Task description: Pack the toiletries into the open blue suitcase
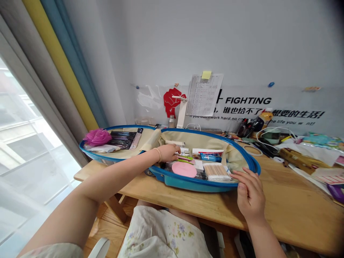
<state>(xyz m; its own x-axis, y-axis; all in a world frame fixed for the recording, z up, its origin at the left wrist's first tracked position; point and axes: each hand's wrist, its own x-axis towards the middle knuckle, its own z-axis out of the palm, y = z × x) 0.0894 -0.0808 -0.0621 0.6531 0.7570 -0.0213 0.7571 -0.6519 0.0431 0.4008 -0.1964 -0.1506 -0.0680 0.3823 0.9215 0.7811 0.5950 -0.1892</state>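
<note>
1. The suitcase lay open at our twelve o'clock.
2. Our left hand, half-curled, hung inside; its grip we couldn't tell.
3. Our right hand, loosely open, empty, rested against it at two o'clock.

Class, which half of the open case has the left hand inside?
The right half, with the cotton swabs and pink oval object; the left half holds the magenta mesh puff.

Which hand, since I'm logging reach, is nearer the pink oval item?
Left: the left hand is just beyond and left of the pink oval item, over the blue case; the right hand is farther off, by the case's right end.
</note>
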